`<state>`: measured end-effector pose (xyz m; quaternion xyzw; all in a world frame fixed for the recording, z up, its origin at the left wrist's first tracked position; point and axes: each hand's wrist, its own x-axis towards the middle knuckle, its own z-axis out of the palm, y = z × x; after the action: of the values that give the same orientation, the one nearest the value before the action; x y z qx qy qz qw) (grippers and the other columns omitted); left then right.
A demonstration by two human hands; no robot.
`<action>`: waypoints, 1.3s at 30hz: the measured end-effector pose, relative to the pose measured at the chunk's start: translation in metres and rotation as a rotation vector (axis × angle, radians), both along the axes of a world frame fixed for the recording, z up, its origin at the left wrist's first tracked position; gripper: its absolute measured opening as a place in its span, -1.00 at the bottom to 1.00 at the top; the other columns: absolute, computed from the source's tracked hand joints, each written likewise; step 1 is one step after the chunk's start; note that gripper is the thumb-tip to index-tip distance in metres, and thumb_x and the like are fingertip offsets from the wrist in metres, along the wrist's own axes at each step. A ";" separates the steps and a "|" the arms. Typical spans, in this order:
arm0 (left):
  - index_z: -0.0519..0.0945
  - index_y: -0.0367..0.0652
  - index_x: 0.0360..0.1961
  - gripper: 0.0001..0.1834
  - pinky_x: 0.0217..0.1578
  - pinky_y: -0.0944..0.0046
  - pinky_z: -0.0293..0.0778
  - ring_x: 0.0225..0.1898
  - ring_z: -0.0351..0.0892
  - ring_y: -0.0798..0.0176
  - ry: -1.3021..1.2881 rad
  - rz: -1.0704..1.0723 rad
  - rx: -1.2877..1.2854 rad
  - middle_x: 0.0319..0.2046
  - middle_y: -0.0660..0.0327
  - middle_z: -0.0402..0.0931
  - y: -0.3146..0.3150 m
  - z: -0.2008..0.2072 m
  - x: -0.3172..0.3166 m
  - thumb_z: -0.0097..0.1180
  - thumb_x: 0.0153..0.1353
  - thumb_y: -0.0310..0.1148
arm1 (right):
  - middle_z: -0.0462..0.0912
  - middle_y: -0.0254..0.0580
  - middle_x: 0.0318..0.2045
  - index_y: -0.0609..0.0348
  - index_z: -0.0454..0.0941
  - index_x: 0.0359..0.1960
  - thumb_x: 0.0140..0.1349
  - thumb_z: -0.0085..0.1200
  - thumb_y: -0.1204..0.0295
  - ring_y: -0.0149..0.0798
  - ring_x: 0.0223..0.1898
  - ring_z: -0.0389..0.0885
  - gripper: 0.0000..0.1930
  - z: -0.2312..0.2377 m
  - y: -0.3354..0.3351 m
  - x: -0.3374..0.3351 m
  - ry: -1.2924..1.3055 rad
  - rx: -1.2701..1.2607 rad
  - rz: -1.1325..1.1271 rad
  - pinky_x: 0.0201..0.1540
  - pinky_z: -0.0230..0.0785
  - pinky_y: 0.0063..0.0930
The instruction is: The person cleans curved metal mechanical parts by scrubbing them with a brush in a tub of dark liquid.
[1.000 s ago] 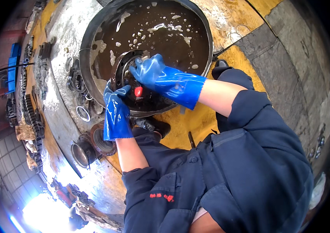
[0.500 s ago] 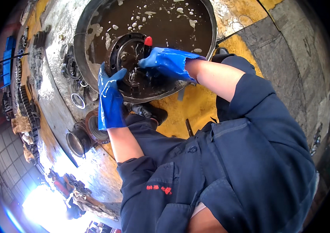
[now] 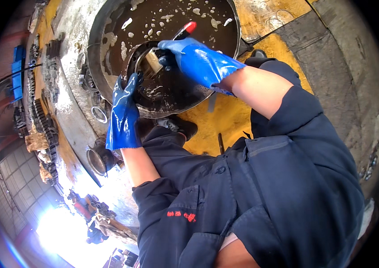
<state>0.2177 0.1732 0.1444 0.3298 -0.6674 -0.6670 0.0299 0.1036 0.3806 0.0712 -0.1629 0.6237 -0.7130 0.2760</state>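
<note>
Both my hands wear blue rubber gloves. My left hand [image 3: 124, 111] grips the near rim of a round dark metal part [image 3: 154, 91] that sits in a big basin [image 3: 98, 67] of dark, foamy liquid. My right hand [image 3: 196, 58] is closed on a brush [image 3: 171, 44] with a black handle and a red tip. The pale bristles press against the upper inside of the metal part. Flecks of foam float on the liquid around it.
Metal rings and round parts [image 3: 100, 114] lie on the wet floor left of the basin. A metal cylinder [image 3: 95, 158] stands near my left elbow. More dark machine parts [image 3: 37, 111] line the far left. Yellow-painted floor [image 3: 207, 125] lies under my knees.
My right hand has turned the brush so its red tip points up and right, bristles on the part. My left hand has slid along the part's near rim.
</note>
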 end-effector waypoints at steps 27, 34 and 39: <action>0.70 0.01 -0.13 -0.66 -0.07 -0.05 0.65 -0.13 0.76 -0.06 -0.529 -1.783 -1.623 -0.24 0.02 0.74 0.029 0.059 -0.087 0.45 0.01 -0.41 | 0.72 -0.16 -0.40 0.29 0.71 -0.26 0.33 0.17 0.26 -0.30 -0.36 0.62 -0.72 0.106 0.050 -0.059 -0.278 0.014 -0.245 -0.20 0.44 -0.30; 0.64 -0.08 -0.50 -0.91 -0.09 0.07 0.60 -0.25 0.73 0.11 0.146 -2.038 -1.778 -0.46 0.17 0.67 -0.032 0.031 -0.060 0.21 0.11 -0.34 | 0.77 -0.10 -0.37 0.21 0.77 -0.17 0.27 0.24 0.16 -0.26 -0.31 0.70 -0.66 0.078 0.023 -0.055 -0.186 0.094 -0.170 -0.14 0.51 -0.27; 0.56 -0.19 -0.56 -0.85 -0.06 0.04 0.59 -0.26 0.66 0.06 0.424 -1.945 -1.770 -0.51 0.17 0.59 -0.038 0.020 -0.066 0.22 -0.06 -0.34 | 0.82 0.06 -0.17 0.10 0.80 -0.07 0.24 0.20 0.08 0.02 -0.11 0.80 -0.59 0.069 0.003 -0.063 -0.091 0.402 -0.084 0.03 0.58 -0.17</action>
<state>0.1516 0.1353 0.1643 -0.5178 -0.8179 0.2009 -0.1499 0.0408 0.3831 0.1400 -0.0460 0.7465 -0.5917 0.3010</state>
